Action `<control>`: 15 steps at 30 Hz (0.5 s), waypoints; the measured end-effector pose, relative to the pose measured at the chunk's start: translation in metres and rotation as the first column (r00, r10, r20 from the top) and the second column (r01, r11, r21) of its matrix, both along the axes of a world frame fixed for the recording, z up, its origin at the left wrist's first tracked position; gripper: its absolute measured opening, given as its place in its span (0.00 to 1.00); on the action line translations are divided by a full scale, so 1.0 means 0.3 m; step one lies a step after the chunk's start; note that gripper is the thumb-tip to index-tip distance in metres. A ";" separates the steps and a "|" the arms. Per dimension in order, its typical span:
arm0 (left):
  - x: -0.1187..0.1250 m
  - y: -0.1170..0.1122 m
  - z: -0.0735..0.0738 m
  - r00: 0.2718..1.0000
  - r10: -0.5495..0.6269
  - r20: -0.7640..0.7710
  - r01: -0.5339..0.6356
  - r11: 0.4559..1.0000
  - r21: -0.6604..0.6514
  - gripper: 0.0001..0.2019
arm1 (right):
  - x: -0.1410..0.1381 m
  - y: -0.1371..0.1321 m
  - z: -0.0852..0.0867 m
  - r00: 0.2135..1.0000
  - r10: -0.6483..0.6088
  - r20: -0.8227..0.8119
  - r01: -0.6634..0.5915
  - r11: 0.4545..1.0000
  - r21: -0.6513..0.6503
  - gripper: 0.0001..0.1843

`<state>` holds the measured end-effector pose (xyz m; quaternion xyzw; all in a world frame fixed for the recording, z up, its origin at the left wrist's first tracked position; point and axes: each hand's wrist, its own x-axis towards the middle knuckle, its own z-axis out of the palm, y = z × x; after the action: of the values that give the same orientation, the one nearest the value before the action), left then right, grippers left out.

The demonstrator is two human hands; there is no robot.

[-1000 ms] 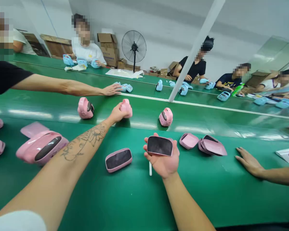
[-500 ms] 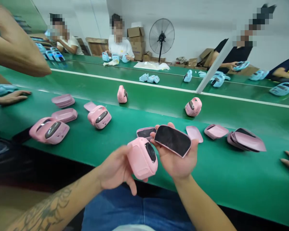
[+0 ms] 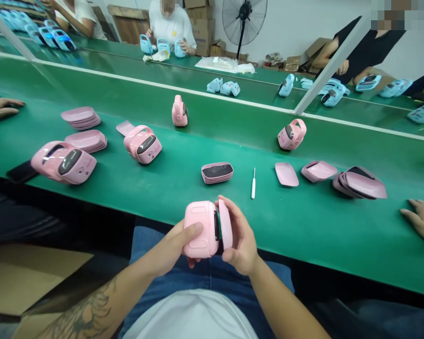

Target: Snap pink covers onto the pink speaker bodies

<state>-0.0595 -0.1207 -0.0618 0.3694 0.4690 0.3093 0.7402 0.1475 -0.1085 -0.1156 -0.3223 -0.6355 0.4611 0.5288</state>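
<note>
Pink body (image 3: 200,230) held in the left hand (image 3: 171,247), thumb across its face, fingers curled under, a firm narrow grip; pink cover (image 3: 225,224) pinched upright in the right hand (image 3: 240,243), long axis running top to bottom, parallel to the body's right side and just beside it, dark strip (image 3: 216,225) along that edge, right hand the nearer to the gap

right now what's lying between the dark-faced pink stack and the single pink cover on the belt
In the head view, a slim white-handled tool lies there on the green belt.
</note>
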 end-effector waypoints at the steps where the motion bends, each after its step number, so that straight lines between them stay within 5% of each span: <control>1: -0.003 -0.002 -0.004 1.000 -0.017 -0.008 0.017 1.000 0.003 0.37 | 0.007 -0.003 -0.003 0.997 0.006 0.073 -0.009 0.999 0.042 0.60; 5: -0.009 -0.005 -0.008 0.999 -0.034 0.028 0.033 0.999 0.019 0.38 | 0.024 -0.009 0.001 0.975 0.006 0.221 -0.048 0.981 0.187 0.59; 15: -0.005 0.006 -0.005 0.982 -0.045 0.181 0.025 0.994 0.109 0.36 | 0.042 -0.020 0.056 0.936 0.036 0.351 -0.149 0.942 0.300 0.60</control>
<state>-0.0609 -0.1189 -0.0633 0.3864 0.3752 0.3536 0.7647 0.1602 -0.1145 -0.0988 -0.2761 -0.7984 0.3133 0.4338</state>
